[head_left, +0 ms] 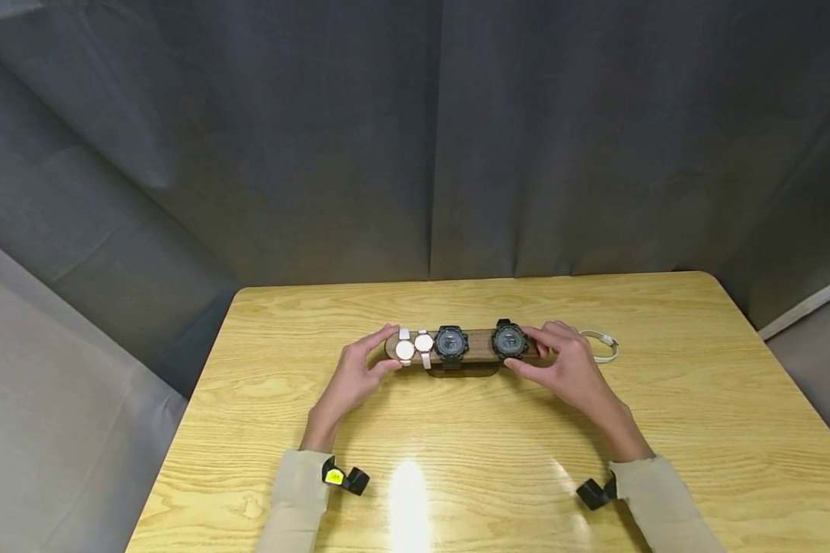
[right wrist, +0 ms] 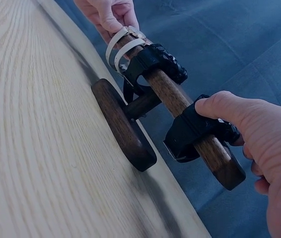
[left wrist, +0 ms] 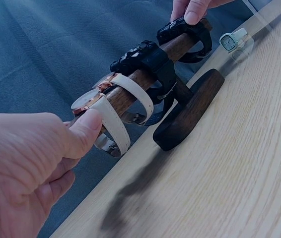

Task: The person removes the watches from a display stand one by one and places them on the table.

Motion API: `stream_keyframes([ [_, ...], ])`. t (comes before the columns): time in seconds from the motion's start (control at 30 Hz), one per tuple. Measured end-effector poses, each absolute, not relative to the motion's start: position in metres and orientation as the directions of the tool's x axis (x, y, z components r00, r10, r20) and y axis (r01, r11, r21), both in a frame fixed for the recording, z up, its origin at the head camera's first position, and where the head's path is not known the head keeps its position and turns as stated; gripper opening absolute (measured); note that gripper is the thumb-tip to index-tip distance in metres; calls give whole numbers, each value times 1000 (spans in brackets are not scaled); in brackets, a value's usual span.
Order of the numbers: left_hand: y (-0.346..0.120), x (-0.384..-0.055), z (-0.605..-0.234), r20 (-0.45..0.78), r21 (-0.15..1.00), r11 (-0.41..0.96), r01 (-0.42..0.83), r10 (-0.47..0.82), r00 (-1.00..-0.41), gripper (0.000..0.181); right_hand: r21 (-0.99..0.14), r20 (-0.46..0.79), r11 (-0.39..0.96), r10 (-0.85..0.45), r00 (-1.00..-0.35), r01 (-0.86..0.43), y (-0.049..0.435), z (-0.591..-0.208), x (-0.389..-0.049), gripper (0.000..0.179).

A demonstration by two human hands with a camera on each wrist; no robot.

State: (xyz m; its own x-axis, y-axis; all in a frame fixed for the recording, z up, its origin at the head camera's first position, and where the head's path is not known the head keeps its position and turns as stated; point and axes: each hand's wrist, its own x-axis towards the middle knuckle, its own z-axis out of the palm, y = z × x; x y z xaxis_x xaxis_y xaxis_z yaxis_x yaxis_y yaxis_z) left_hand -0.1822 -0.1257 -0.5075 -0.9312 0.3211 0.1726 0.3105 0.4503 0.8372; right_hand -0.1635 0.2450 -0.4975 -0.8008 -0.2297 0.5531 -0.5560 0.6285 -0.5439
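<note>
A dark wooden watch stand (head_left: 480,346) with a T-shaped bar bears several watches. At its left end my left hand (head_left: 355,374) pinches the outer white-strapped watch (left wrist: 111,121), thumb on the strap. Beside that hangs a second white-strapped watch (head_left: 424,342) with a rose-gold case, then a black watch (head_left: 451,342). Toward the bar's right end, my right hand (head_left: 569,367) pinches another black watch (right wrist: 192,124) between thumb and fingers, and the strap loops around the bar. A gap of bare wood separates the two black watches. The far fingertips of both hands are partly hidden.
A white watch with a squarish face (left wrist: 228,42) lies on the table just right of the stand. The light wooden table (head_left: 484,461) ends at the back against a dark grey curtain (head_left: 332,153). The stand's base (left wrist: 190,111) rests on the tabletop.
</note>
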Motion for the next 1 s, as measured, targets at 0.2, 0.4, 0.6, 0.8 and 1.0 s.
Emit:
stream_keyframes([
  [0.2, -126, -182, -507, 185, 832, 448, 328, 334, -924, 60, -522, 573, 631, -239, -784, -574, 247, -497, -163, 45],
  [0.4, -125, -183, -508, 189, 833, 446, 329, 329, -925, 60, -520, 579, 627, -241, -779, -580, 248, -496, -163, 45],
  [0.6, -125, -182, -507, 188, 838, 439, 323, 324, -927, 59, -512, 584, 631, -243, -775, -583, 250, -497, -163, 45],
  [0.8, -125, -183, -507, 185, 835, 446, 322, 324, -928, 61, -511, 586, 633, -239, -774, -582, 252, -496, -163, 47],
  [1.0, -126, -183, -507, 178, 837, 446, 316, 323, -929, 60, -526, 565, 640, -231, -792, -561, 254, -494, -162, 48],
])
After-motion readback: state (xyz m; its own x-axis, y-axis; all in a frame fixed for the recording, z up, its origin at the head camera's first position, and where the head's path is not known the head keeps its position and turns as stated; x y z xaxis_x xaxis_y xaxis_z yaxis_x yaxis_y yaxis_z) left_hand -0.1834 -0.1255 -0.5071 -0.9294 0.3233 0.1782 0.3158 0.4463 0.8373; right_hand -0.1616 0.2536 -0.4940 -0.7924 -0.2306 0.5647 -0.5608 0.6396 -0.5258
